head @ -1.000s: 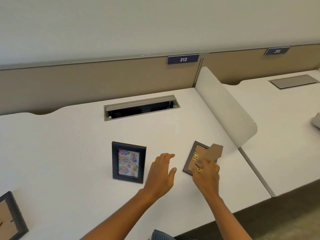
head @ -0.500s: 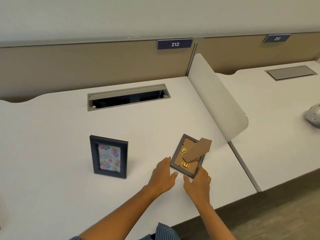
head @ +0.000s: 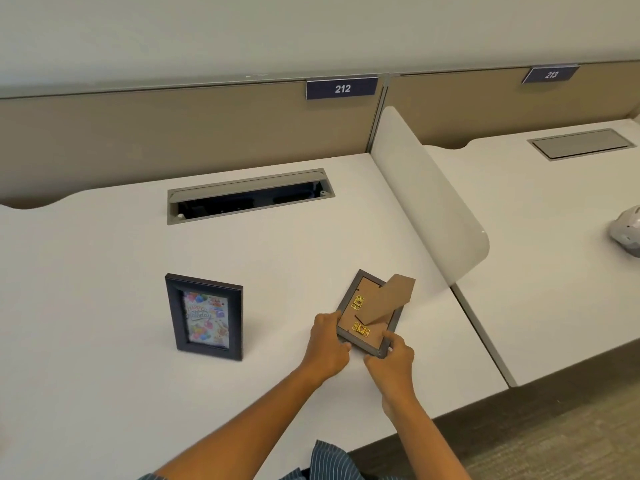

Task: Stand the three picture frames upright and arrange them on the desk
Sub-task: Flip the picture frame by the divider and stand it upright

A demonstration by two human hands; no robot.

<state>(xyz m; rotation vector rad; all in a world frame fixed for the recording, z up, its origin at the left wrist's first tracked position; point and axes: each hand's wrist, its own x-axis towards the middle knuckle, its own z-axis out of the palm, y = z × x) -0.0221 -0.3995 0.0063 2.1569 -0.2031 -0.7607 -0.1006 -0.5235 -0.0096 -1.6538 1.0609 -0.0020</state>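
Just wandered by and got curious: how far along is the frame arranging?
One birthday frame already stands upright on the desk. The second frame lies face down, stand flap out, gripped by the left hand and right hand. A third frame isn't in view.

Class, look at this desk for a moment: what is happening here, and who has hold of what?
A person is setting up picture frames on a white desk. Both hands grip the near end of a frame lying face down, the left hand at its left corner and the right hand at its right, with the cardboard stand folded out. Another frame with a birthday picture already stands upright to the left. No third frame is in view.
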